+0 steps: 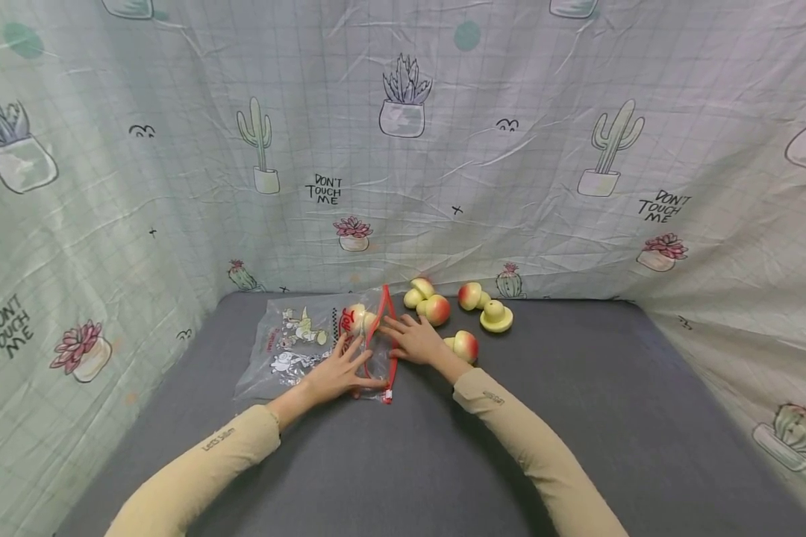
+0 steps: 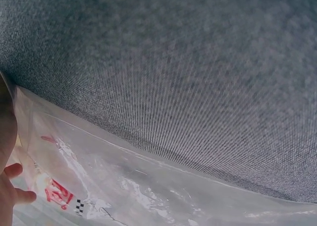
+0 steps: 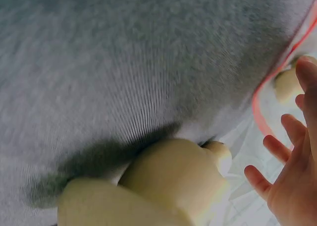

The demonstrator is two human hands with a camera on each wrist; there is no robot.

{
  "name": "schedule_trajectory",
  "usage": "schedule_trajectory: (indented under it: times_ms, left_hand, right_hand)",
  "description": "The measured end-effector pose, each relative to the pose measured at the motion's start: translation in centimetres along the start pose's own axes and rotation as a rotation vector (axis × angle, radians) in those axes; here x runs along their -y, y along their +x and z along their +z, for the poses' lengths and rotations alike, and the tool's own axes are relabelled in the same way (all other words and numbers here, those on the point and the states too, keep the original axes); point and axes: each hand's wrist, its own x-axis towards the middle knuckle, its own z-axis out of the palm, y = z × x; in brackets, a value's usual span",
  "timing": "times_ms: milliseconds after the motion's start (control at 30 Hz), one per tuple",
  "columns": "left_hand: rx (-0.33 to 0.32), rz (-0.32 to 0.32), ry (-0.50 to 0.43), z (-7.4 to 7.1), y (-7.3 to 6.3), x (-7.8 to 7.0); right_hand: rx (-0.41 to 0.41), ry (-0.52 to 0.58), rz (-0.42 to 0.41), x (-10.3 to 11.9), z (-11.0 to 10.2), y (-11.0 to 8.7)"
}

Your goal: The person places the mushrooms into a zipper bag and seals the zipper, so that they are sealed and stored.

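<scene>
A clear zip bag with a red slider edge and cartoon prints lies on the table, its mouth facing right. Inside, close to the mouth, is a yellow and red toy mushroom. My left hand rests over the bag's front part with fingers spread. At the bag's mouth, my right hand reaches across the red edge with its fingers extended and apart. In the right wrist view nothing shows in its grasp. Just beside the right wrist sits another toy mushroom, partly hidden.
Behind and right of my right hand lie several more toy mushrooms, among them one with a red cap, another and an upturned yellow one. A printed curtain hangs along the dark grey table's back edge.
</scene>
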Motion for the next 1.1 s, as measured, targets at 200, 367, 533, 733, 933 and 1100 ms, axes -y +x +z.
schedule_trajectory:
  times_ms: [200, 367, 533, 733, 933, 1100]
  left_hand:
    - [0.008, 0.005, 0.006, -0.2, 0.0, 0.0]
    - [0.012, -0.001, -0.015, -0.3, 0.1, 0.0]
    - [0.007, -0.008, -0.026, -0.2, 0.0, 0.0]
    - [0.002, -0.007, -0.015, -0.2, -0.1, 0.0]
    - [-0.004, -0.002, 0.021, -0.3, 0.0, 0.2]
    - [0.014, 0.003, 0.004, -0.3, 0.2, 0.1]
  right_hand:
    - [-0.022, 0.017, -0.003, -0.2, -1.6, -0.8]
    - [-0.038, 0.040, -0.022, -0.5, -2.6, -1.4]
    - [-0.091, 0.056, -0.061, -0.7, -3.2, -2.1]
    - [-0.147, 0.027, -0.081, -0.8, -3.8, -3.2]
    - [-0.237, 0.044, -0.107, -0.7, -4.3, -4.2]
    - [-0.299, 0.026, -0.111, -0.7, -4.4, -5.2]
